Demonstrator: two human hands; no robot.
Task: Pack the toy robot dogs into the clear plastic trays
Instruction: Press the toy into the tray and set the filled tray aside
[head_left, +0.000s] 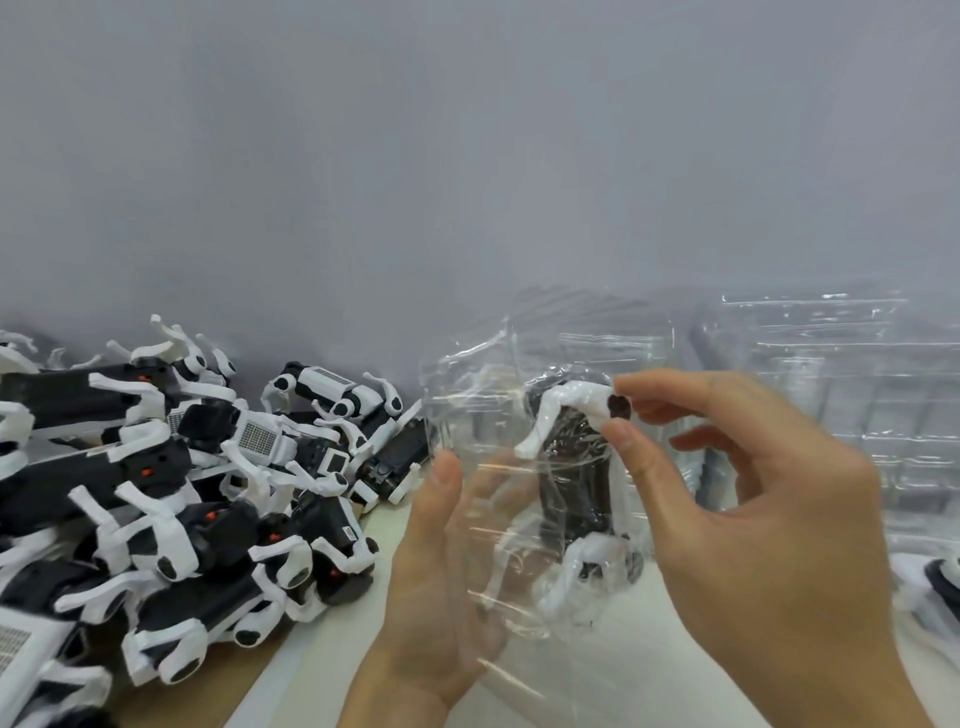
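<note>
Your left hand (441, 540) cups the clear tray (524, 467) from behind, fingers curled round it, while your right hand (769, 499) pinches the toy dog (576, 457) sitting in it, with the dog pile (171, 499) at 9 o'clock on the counter (332, 639) and spare trays (831, 389) at 2.

Your white tabletop (332, 654), seen from above.
A heap of black-and-white toy robot dogs (171, 499) fills its left side up to the far edge; clear plastic trays (810, 374) stand stacked along the far right edge, one more dog (935, 577) just before them.
</note>
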